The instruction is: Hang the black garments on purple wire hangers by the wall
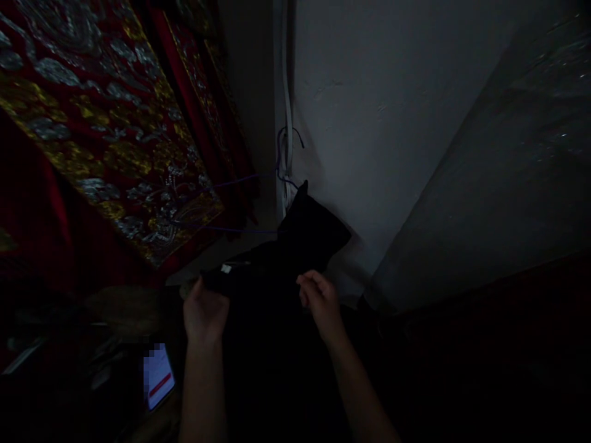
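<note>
A black garment [295,252] hangs in front of me in a dim corner, with a small white label [226,269] near its upper left edge. My left hand [203,311] grips the garment's left edge just below the label, fingers closed on the cloth. My right hand [319,300] pinches the cloth at the garment's middle, fingers curled together. The garment's lower part is lost in the dark.
Red cloth with gold and silver embroidery [115,123] hangs at the left. A white wall [378,104] with a cable [287,147] and purple threads is behind the garment. A grey panel [508,172] leans at the right. A lit phone screen [158,375] lies low left.
</note>
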Demonstrator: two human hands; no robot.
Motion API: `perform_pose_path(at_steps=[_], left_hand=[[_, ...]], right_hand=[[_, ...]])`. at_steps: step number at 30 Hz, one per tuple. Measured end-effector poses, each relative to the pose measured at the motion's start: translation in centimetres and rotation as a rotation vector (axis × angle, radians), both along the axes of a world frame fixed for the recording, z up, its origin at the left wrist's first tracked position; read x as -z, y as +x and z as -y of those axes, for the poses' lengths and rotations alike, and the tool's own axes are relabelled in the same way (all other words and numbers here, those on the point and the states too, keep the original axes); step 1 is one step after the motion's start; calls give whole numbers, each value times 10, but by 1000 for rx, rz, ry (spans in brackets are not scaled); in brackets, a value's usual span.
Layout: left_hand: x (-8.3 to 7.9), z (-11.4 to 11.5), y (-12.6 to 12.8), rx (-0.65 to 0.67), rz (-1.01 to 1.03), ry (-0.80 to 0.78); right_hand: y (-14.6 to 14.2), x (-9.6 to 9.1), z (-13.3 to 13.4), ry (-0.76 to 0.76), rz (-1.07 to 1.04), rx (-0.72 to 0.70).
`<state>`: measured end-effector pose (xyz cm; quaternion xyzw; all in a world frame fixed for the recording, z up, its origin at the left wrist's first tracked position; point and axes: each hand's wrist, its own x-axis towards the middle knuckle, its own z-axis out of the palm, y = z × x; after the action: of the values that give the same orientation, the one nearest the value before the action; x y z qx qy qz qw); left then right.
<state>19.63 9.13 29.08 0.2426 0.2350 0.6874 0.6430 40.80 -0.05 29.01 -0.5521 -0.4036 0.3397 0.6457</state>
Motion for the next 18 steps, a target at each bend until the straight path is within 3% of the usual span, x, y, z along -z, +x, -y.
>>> perform_pose_path(at_steps=[3,7,9,13,16,18], left_hand=[[-22,14,20,-10,21,-38],[-34,43,52,-50,-99,25],[-32,58,69,-48,-135,54],[-36,77,87,-30,-338,118],[-45,72,83,-58,-637,360],[-47,61,75,3,-791,555]], right_hand=[[17,11,-6,-33,27,136],[11,7,1,-43,164,113],[-4,-3,11,-3,195,41],[-28,-22,27,94,209,-277],[-27,-28,27,89,288,-379],[-18,-33,24,39,408,-391]])
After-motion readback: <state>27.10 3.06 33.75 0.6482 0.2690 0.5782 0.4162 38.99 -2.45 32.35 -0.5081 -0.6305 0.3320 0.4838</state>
